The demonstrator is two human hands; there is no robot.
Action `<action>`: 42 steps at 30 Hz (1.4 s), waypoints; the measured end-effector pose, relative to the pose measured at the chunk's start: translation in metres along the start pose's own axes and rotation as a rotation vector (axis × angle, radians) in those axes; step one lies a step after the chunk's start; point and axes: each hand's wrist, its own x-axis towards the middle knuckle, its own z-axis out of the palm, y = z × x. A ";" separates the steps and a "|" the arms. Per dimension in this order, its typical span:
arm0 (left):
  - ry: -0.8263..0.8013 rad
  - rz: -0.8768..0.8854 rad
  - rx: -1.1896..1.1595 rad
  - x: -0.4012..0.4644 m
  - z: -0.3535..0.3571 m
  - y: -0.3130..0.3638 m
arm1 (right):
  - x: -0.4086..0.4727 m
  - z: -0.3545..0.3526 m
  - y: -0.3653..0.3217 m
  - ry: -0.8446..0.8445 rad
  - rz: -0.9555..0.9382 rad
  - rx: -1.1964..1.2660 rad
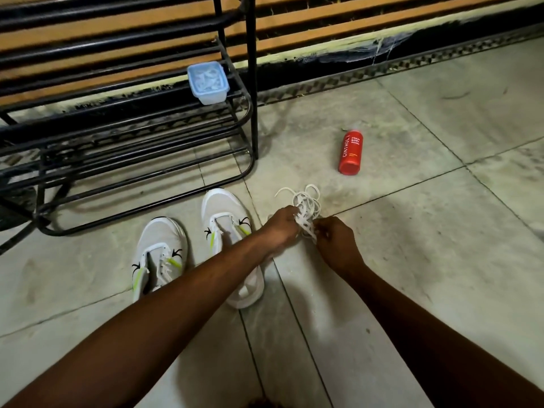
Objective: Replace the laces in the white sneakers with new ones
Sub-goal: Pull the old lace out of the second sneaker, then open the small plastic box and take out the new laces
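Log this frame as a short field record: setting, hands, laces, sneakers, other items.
setting: tiled floor, beside a black metal rack
left hand: grips the white lace bundle
right hand: pinches the same bundle from the near side
sneakers: left sneaker and right sneaker side by side on the floor, eyelets appear unlaced
other: red bottle lying on the floor; lidded plastic container on the rack
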 end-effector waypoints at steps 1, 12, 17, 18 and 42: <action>-0.003 -0.011 -0.055 0.001 0.000 0.000 | 0.001 -0.003 0.001 0.000 0.011 0.032; 0.217 0.197 0.869 -0.008 -0.021 -0.003 | -0.011 -0.005 0.000 -0.079 -0.194 -0.208; 0.102 0.102 0.757 -0.006 -0.013 -0.007 | -0.009 -0.004 0.004 -0.113 -0.185 -0.181; 0.101 0.113 0.721 -0.006 -0.011 -0.007 | -0.007 -0.005 0.005 -0.108 -0.166 -0.172; 0.571 0.481 0.224 -0.066 -0.172 0.095 | 0.067 -0.020 -0.204 0.035 -0.306 0.218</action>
